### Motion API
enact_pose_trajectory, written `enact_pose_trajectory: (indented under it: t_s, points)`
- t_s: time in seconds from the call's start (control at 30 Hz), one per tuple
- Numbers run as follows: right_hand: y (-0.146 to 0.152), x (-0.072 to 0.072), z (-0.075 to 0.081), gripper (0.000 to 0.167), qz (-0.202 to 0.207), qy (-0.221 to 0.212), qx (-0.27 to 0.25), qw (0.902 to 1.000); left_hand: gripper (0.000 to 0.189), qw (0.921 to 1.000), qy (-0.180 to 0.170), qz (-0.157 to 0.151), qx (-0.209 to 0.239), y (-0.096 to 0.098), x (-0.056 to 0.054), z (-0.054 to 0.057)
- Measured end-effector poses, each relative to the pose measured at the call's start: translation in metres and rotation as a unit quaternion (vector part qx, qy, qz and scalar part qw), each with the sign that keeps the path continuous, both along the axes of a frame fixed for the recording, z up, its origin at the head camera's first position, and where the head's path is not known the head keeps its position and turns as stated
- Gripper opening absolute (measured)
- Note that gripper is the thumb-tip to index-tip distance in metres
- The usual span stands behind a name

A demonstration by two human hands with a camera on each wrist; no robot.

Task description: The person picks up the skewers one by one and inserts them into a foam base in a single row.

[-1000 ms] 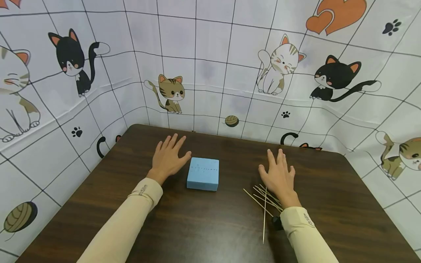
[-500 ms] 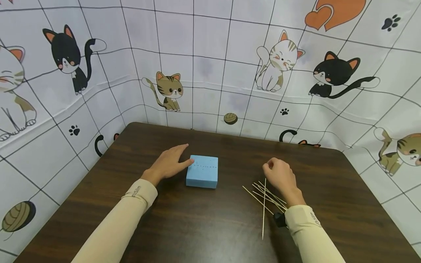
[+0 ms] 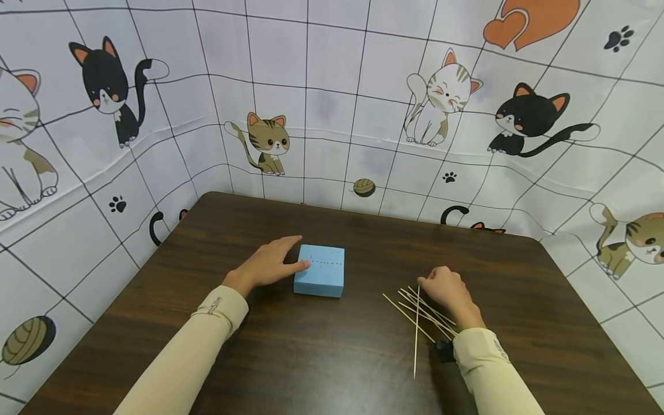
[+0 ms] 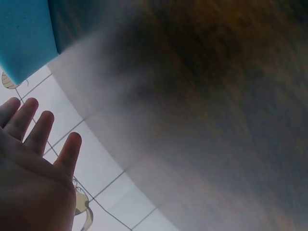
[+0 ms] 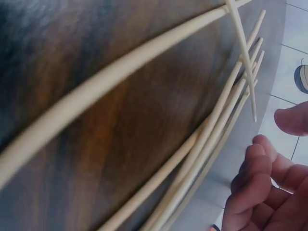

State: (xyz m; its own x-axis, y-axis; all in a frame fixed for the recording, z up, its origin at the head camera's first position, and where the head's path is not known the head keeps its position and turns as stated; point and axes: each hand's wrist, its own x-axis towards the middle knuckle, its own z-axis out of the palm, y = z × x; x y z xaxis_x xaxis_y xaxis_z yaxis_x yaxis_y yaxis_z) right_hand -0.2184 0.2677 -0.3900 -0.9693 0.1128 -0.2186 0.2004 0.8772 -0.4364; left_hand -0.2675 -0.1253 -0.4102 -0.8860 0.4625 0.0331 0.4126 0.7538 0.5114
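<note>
A light blue foam block [image 3: 321, 271] with rows of small holes in its top lies on the table. At its left side is my left hand [image 3: 266, 262], its thumb over the block's left top edge and its fingers extended along the far left; in the left wrist view those fingers [image 4: 39, 132] are straight, beside the block [image 4: 26, 38]. Several thin wooden skewers [image 3: 426, 314] lie crossed on the right. My right hand [image 3: 446, 288] is low at the far tip of the topmost skewer [image 3: 417, 340]. In the right wrist view, thumb and index finger are apart near that skewer's tip [image 5: 254, 110], the other fingers curled.
Dark brown wood table [image 3: 321, 357] beneath everything, its far edge close to a white grid-patterned wall sheet [image 3: 332, 115] with cartoon cats. A black wrist camera [image 3: 444, 350] on the right wrist overlaps the skewers' near ends.
My left hand has turned and lowered, bringing its thumb over the block. The right hand has curled from spread fingers and come down toward the top skewer's tip. Block and skewers stay put.
</note>
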Motion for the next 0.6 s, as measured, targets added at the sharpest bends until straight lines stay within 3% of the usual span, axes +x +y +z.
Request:
enact_pose_trajectory:
  t_s: [0.27,0.43,0.6]
  points:
    - [0.001,-0.001,-0.01,0.048,-0.01,-0.034,-0.067,0.9972,0.09,0.9997,-0.023,-0.011,0.006,-0.001,0.002,-0.004]
    - [0.002,0.0,-0.012,0.05,-0.02,-0.052,-0.113,0.992,0.093,0.9993,-0.031,-0.016,0.011,-0.001,0.002,-0.005]
    - [0.001,0.003,-0.013,0.047,-0.016,-0.057,-0.114,0.9917,0.098,0.9991,-0.039,-0.017,0.009,0.0,0.002,-0.006]
